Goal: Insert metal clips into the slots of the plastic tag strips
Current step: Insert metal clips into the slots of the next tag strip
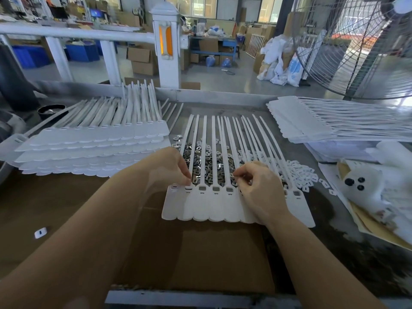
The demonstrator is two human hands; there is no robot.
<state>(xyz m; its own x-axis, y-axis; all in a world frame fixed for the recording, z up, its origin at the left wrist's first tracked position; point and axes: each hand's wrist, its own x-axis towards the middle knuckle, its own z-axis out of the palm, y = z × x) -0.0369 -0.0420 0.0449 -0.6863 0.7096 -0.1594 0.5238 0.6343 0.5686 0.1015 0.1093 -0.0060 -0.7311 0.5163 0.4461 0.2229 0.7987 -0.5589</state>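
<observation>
While the left hand [176, 168] pinches a clip [194, 180] at the strip [201, 208] slot, right hand [256, 186] curls closed, contents unclear; a tilted clip may jam.

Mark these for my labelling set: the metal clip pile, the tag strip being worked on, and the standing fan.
metal clip pile [207, 162]: head view, middle of heap between the straps.
tag strip [200, 208]: head view, flat tag body.
standing fan [356, 52]: head view, wire guard.
</observation>
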